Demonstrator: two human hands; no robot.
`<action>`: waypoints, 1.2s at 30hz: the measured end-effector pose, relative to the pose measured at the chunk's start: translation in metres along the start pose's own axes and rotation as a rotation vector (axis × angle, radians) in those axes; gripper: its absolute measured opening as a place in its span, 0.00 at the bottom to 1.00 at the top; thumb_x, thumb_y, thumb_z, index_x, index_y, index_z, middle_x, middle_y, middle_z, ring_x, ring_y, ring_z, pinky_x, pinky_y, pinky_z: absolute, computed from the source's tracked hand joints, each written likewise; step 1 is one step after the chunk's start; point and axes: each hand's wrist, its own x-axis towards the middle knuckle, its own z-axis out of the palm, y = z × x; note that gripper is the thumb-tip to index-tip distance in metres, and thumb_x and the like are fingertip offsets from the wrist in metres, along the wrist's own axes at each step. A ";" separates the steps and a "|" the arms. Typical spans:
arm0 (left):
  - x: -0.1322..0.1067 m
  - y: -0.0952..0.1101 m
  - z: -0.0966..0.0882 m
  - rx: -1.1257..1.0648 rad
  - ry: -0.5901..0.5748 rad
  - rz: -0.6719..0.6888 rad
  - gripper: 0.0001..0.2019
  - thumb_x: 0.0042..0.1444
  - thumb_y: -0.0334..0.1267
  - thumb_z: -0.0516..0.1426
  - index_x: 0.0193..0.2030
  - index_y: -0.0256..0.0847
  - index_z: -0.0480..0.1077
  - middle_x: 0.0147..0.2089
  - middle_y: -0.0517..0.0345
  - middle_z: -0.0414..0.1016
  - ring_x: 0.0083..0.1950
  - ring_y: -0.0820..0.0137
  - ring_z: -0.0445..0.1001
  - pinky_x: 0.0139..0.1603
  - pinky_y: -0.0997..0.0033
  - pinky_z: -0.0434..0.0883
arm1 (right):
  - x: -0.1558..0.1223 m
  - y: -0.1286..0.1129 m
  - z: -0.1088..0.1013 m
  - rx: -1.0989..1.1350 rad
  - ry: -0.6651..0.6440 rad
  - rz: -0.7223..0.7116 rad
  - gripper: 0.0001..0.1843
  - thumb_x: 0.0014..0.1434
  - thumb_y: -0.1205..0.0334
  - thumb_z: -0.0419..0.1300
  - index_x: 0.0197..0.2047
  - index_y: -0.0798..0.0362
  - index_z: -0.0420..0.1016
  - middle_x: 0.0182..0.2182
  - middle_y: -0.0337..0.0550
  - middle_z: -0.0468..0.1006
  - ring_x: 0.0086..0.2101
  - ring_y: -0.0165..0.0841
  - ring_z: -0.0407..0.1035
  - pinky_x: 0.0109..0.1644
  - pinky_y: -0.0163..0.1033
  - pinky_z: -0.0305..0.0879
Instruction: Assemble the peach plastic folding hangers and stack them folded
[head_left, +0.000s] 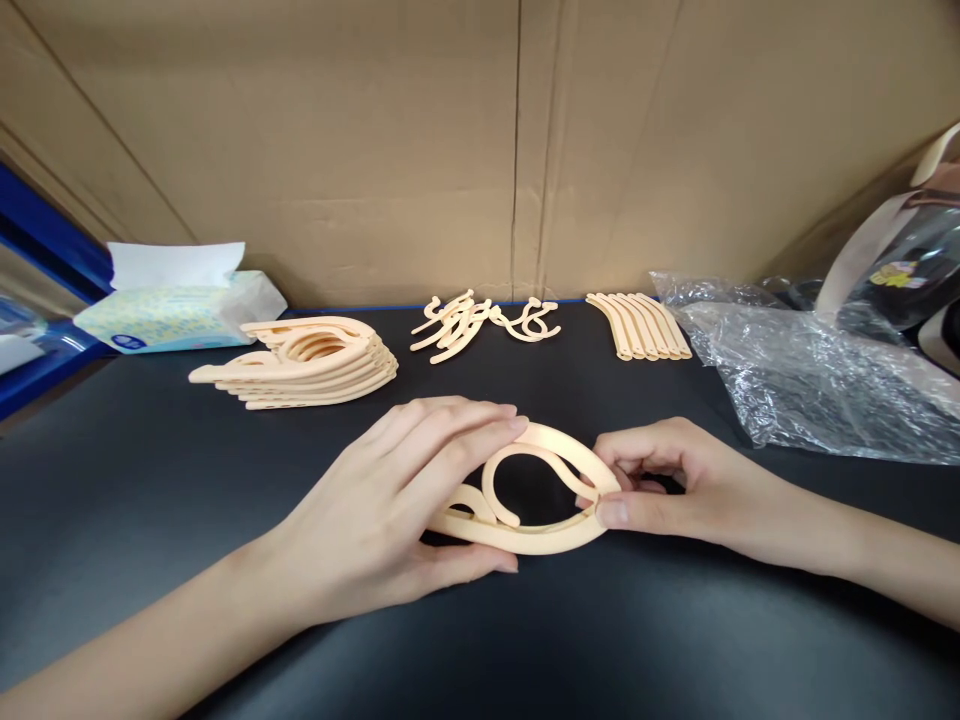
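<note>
Between my hands, just above the black tabletop, is a folded cream plastic folding hanger [559,540], its curved hook lying inside the loop of its arms. My left hand [405,500] wraps round its left end, fingers over the top edge and thumb along the bottom. At the right end, my right hand [667,480] pinches the joint between thumb and fingers; part of those fingers is hidden behind the hanger. Beyond my left hand stands a stack of similar folded hangers [322,370]. Loose hanger hooks [457,325] lie in a pile at the back middle.
Several curved hanger arms [645,325] lie side by side at the back right. Clear plastic wrapping [832,380] spreads beside them, near a transparent bag [900,260] with a strap. A tissue pack [180,305] sits at the back left. A cardboard wall [375,150] borders the black table [135,500].
</note>
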 end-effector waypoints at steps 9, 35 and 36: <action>-0.001 0.000 0.000 0.018 -0.009 0.028 0.36 0.59 0.52 0.61 0.66 0.33 0.56 0.61 0.44 0.68 0.62 0.60 0.65 0.62 0.65 0.63 | -0.001 0.000 -0.001 0.057 -0.060 0.036 0.20 0.62 0.47 0.61 0.30 0.55 0.69 0.24 0.32 0.58 0.26 0.25 0.51 0.28 0.33 0.47; 0.003 0.009 -0.002 0.098 -0.041 0.118 0.29 0.60 0.39 0.58 0.65 0.30 0.57 0.60 0.43 0.70 0.61 0.59 0.67 0.64 0.61 0.62 | 0.001 0.004 0.001 0.012 -0.079 -0.078 0.16 0.61 0.53 0.63 0.29 0.55 0.69 0.20 0.29 0.62 0.22 0.23 0.53 0.25 0.32 0.48; 0.005 0.012 -0.003 0.111 -0.033 0.104 0.29 0.59 0.39 0.58 0.65 0.30 0.58 0.59 0.44 0.71 0.60 0.58 0.67 0.63 0.60 0.63 | 0.000 0.004 0.001 0.005 -0.082 -0.097 0.16 0.61 0.52 0.63 0.30 0.55 0.70 0.20 0.30 0.65 0.22 0.23 0.55 0.26 0.32 0.50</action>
